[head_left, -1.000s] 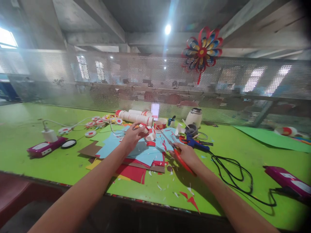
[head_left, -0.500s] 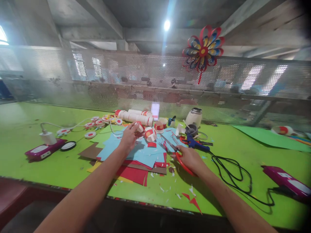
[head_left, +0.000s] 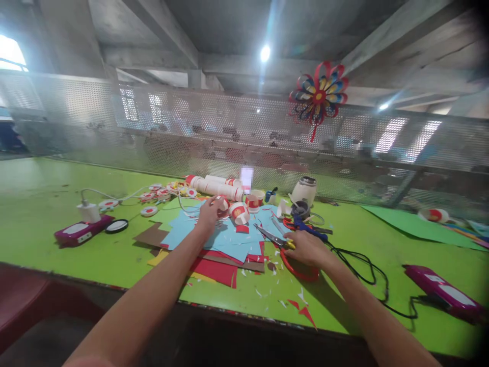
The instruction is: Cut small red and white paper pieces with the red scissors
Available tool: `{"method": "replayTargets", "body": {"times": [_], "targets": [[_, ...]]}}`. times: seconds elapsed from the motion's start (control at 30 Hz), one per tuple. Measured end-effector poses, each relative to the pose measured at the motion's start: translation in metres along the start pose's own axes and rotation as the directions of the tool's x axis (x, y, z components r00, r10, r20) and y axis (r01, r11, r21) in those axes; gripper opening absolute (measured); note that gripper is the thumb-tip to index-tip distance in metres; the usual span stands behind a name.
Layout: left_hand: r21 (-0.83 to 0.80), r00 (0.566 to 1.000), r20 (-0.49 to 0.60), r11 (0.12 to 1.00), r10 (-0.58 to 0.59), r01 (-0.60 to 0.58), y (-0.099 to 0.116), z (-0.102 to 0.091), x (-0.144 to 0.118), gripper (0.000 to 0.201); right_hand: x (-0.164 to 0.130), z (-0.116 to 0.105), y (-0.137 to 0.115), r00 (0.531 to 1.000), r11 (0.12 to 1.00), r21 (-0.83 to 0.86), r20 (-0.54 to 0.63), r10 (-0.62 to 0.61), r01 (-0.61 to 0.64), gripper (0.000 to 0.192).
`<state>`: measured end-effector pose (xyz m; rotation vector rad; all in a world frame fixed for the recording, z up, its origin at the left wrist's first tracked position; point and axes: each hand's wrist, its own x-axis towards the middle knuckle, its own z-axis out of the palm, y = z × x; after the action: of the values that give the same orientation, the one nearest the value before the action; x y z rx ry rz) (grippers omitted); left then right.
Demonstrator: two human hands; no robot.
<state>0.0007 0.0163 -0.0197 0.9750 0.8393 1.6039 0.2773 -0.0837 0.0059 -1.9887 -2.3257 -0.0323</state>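
While left hand (head_left: 208, 216) pinches paper cup (head_left: 222, 204), right hand (head_left: 307, 248) grips red scissors (head_left: 290, 252), blades parted.

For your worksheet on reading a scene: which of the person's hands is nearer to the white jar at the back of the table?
Right. The right hand, holding the scissors, lies just in front of the white jar. The left hand rests farther left, at the small paper cups.
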Motion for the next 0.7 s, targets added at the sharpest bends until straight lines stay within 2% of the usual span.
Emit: {"method": "replayTargets", "body": {"times": [0.1, 0.2, 0.3, 0.4, 0.47, 0.53, 0.7], "targets": [[0.001, 0.999, -0.038, 1.000, -0.011, 0.011, -0.006, -0.003, 0.003, 0.040, 0.016, -0.015, -0.015, 0.999, 1.000, 0.003, -0.044, -0.029, 0.029, 0.039], [-0.002, 0.998, -0.058, 1.000, -0.012, 0.012, -0.008, -0.004, 0.005, 0.039, 0.051, -0.022, -0.039, 0.996, 0.997, 0.022, -0.032, -0.078, 0.078, 0.034], [-0.004, 0.997, -0.073, 1.000, -0.016, 0.016, -0.008, -0.005, 0.007, 0.037, 0.085, -0.009, -0.065, 0.997, 0.998, 0.007, -0.029, -0.070, 0.070, 0.031], [-0.006, 0.996, -0.083, 1.000, -0.018, 0.018, -0.008, -0.006, 0.009, 0.036, 0.105, 0.013, -0.084, 0.998, 1.000, -0.007, -0.056, -0.006, 0.006, 0.030], [-0.004, 0.996, -0.082, 1.000, -0.018, 0.018, -0.008, -0.006, 0.010, 0.036, 0.110, 0.022, -0.089, 0.996, 1.000, -0.008, -0.083, 0.020, -0.020, 0.031], [-0.003, 0.997, -0.076, 1.000, -0.018, 0.018, -0.008, -0.005, 0.010, 0.036, 0.114, 0.023, -0.088, 0.994, 1.000, -0.012, -0.109, 0.024, -0.026, 0.032], [-0.009, 0.997, -0.071, 1.000, -0.014, 0.014, -0.008, -0.004, 0.010, 0.039, 0.124, -0.003, -0.084, 0.983, 0.997, -0.060, -0.174, -0.059, 0.049, 0.031]]}}
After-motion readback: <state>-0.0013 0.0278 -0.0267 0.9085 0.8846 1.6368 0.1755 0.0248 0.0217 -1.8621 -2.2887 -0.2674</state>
